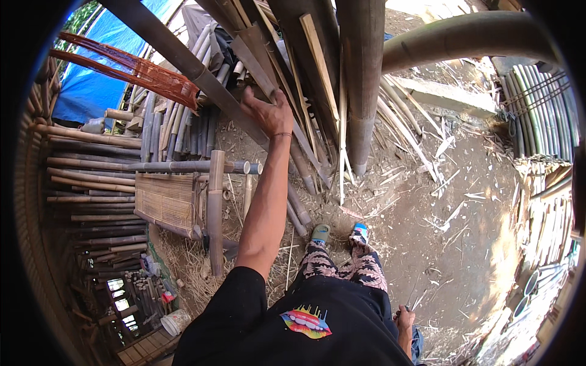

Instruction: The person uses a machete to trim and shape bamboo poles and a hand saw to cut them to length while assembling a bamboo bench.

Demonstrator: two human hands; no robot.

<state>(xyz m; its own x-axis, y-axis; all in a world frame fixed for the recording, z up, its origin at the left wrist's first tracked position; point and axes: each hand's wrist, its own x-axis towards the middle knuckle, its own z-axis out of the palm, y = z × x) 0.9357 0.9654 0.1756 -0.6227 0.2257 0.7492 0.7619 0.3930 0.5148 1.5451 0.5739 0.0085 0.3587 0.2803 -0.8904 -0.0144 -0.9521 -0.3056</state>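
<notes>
My left arm reaches forward, and my left hand (268, 114) is closed around a flat split bamboo strip (251, 64) that leans among other upright pieces. Close to its right stand thick dark bamboo poles (361, 79) and a pale split slat (318, 64). A long dark bamboo pole (168, 49) slants past the hand on its left. Down at my right side, my right hand (405, 322) is closed on a thin pointed tool (413, 297), perhaps a knife; most of its handle is hidden by the fingers.
Bamboo poles (91, 180) lie stacked at the left beside a woven bamboo panel (163, 201). A reddish split piece (134, 67) juts in before a blue tarp (91, 91). Shavings litter the dirt floor (421, 226). Bundled poles (537, 110) stand at far right.
</notes>
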